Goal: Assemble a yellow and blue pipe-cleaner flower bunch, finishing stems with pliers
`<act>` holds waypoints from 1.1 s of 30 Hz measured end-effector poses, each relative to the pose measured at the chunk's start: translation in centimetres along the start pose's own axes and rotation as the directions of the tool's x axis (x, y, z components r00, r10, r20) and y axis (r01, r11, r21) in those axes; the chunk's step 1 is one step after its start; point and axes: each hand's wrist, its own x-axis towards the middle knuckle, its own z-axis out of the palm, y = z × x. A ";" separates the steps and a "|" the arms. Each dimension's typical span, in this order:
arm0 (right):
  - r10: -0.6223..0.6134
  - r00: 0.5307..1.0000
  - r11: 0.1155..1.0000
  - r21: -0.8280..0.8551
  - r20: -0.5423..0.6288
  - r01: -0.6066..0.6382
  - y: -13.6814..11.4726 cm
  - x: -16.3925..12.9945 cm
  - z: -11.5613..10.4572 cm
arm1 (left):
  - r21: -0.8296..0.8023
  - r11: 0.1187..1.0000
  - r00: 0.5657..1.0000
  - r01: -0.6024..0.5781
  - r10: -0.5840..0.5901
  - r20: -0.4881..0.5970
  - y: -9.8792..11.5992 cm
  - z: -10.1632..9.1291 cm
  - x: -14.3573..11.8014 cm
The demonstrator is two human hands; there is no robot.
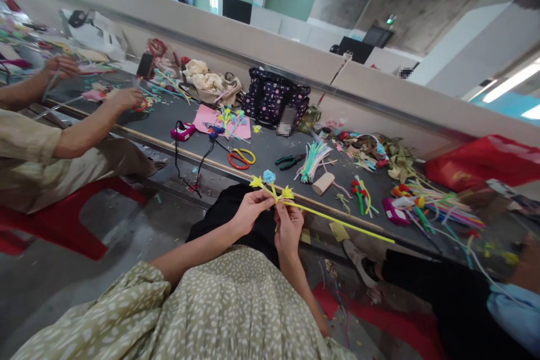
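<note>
My left hand (253,209) pinches the stem of a small pipe-cleaner flower spray between thumb and fingers. The spray has yellow blossoms (256,181) and one light-blue blossom (269,176) on top. My right hand (289,226) closes on the same stem just below the blossoms. From there a long yellow pipe cleaner (346,221) sticks out to the right, past the table edge. Both hands are above my lap, almost touching. My fingers hide where the pipe cleaner meets the stem.
On the table lie scissors (241,158), green-handled pliers (289,161), a pipe-cleaner bundle (313,160), a cardboard roll (323,183) and a glue gun (216,131). Finished flowers rest on pink paper (205,118) before a dotted bag (274,95). Co-workers sit left and right; the left one's hand (126,99) holds scissors.
</note>
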 end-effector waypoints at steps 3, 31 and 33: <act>-0.015 1.000 1.000 -0.014 -0.017 0.015 0.1 -0.1 0.0 | 0.001 1.000 1.000 0.003 -0.003 -0.013 0.0 0.1 -0.1; -0.340 0.918 0.837 -0.379 0.206 0.395 0.5 0.5 -1.8 | -0.013 1.000 0.999 0.022 -0.023 -0.046 -0.3 -0.4 0.2; -0.293 0.930 0.851 -0.383 0.223 0.359 0.2 0.7 -2.1 | -0.030 0.998 0.998 0.056 -0.057 -0.016 -0.4 -0.7 0.3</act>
